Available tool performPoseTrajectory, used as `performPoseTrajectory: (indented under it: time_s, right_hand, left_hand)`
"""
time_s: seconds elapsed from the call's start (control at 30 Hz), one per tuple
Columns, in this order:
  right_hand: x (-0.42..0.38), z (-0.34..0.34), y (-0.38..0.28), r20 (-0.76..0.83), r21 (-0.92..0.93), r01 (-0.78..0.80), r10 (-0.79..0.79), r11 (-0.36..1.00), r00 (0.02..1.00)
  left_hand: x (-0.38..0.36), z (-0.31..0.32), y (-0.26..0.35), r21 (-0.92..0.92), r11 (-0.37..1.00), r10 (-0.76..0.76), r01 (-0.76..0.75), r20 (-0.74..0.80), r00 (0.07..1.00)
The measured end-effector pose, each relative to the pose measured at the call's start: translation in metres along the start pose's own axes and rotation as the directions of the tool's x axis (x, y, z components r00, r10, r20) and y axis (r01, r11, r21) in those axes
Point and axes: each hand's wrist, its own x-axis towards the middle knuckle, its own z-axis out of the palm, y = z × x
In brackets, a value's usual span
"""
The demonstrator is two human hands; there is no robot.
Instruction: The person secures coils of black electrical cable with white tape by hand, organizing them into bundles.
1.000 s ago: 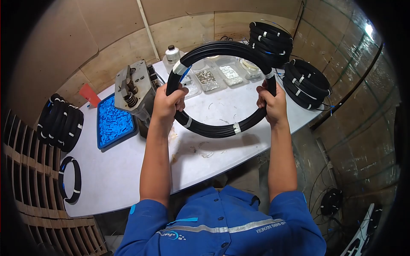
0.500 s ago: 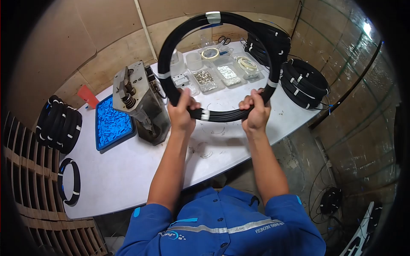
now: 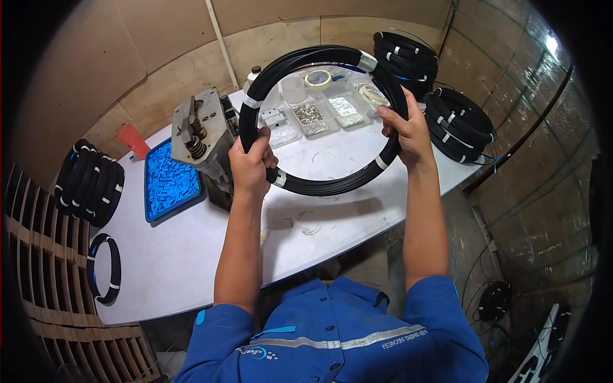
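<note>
Left hand (image 3: pixel 250 167), right hand (image 3: pixel 414 137) closed around opposite sides of held coil (image 3: pixel 322 187), raised over table (image 3: pixel 159 262), well in from left edge. Small coil (image 3: pixel 115 258) at near left corner; tray (image 3: pixel 172 216) toward far left corner, machine (image 3: pixel 207 121) beside it; coil stack (image 3: pixel 415 69) toward far right corner.

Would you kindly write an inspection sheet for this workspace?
Surface: white tabletop, dark marks near the middle.
Job's things: black coil with pale bands, held above the tabletop.
Clutter: blue tray of small blue pieces, metal machine, clear containers.
Hands: left hand and right hand grip opposite sides of the black coil.
Cables: coil stack at the tabletop's right, coil bundle at its left.
Surroundings: slatted wooden rack at left, panelled wall behind.
</note>
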Motion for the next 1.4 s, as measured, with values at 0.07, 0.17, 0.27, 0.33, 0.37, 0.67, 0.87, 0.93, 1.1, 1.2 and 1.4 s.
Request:
performPoseTrajectory:
  time_s: [0.07,0.17,0.27,0.33,0.37,0.67,0.87,0.93,1.1,1.2,1.4]
  right_hand:
    - [-0.001,-0.001,-0.001,0.002,-0.016,-0.024,0.024,1.000,1.000]
    - [-0.003,-0.005,-0.001,0.059,-0.058,-0.025,0.028,0.998,0.998]
    - [-0.003,-0.008,0.001,0.069,-0.038,-0.029,0.031,0.999,0.997]
    - [-0.004,-0.011,0.004,0.065,-0.019,-0.050,0.051,0.999,0.997]
    - [-0.004,-0.011,0.006,0.067,-0.018,-0.050,0.051,0.999,0.996]
    - [-0.010,-0.014,0.014,0.036,0.017,-0.087,0.086,0.996,0.996]
    - [-0.018,-0.008,0.015,-0.008,0.106,-0.159,0.161,0.981,0.987]
    - [-0.022,-0.007,0.020,-0.078,0.175,-0.153,0.168,0.973,0.983]
    - [-0.030,0.001,0.042,-0.175,0.424,-0.073,0.160,0.903,0.971]
    - [-0.037,0.023,0.052,-0.230,0.596,0.006,0.163,0.803,0.959]
    - [-0.055,0.038,0.073,-0.093,0.510,-0.024,0.082,0.860,0.992]
  left_hand:
    - [0.000,-0.001,-0.002,0.016,1.000,-0.011,0.011,0.004,1.000]
    - [-0.001,-0.001,-0.003,-0.005,1.000,-0.029,0.029,0.011,1.000]
    - [0.000,-0.002,-0.004,-0.012,1.000,-0.029,0.029,0.024,0.999]
    - [0.001,-0.001,-0.001,0.010,1.000,-0.023,0.022,0.049,0.999]
    - [0.001,0.000,0.000,0.011,1.000,-0.021,0.021,0.048,0.999]
    - [0.003,0.002,0.016,0.108,0.994,-0.009,0.000,0.082,0.997]
    - [0.016,-0.005,0.021,0.207,0.978,-0.020,-0.016,0.173,0.985]
    - [0.017,-0.006,0.018,0.210,0.975,0.033,-0.073,0.187,0.982]
    - [0.002,-0.008,-0.019,-0.127,0.987,0.137,-0.103,0.295,0.946]
    - [-0.018,0.004,-0.053,-0.326,0.945,0.093,0.005,0.285,0.954]
    - [-0.011,0.021,-0.030,-0.379,0.925,-0.024,-0.003,-0.067,0.997]
